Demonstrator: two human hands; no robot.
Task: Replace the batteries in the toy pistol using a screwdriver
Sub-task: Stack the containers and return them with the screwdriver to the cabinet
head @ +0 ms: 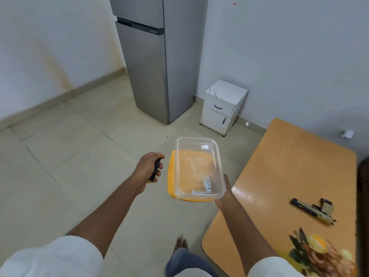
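My left hand [148, 169] grips a screwdriver [156, 166] by its black and yellow handle, thin shaft pointing up and away. My right hand [224, 193] holds a clear plastic container [198, 166] from below at its near right corner, with a yellow lid [171, 176] stacked under it. A small battery pack [206, 183] lies inside the container. The toy pistol [313, 209], tan and black, lies on its side on the wooden table [289, 166] to my right, well apart from both hands.
A grey fridge [153, 56] stands against the far wall, with a small white cabinet [221, 107] to its right. Artificial flowers [319, 254] sit at the table's near right. Tiled floor stretches below my hands; my bare foot [180, 243] shows near the table's corner.
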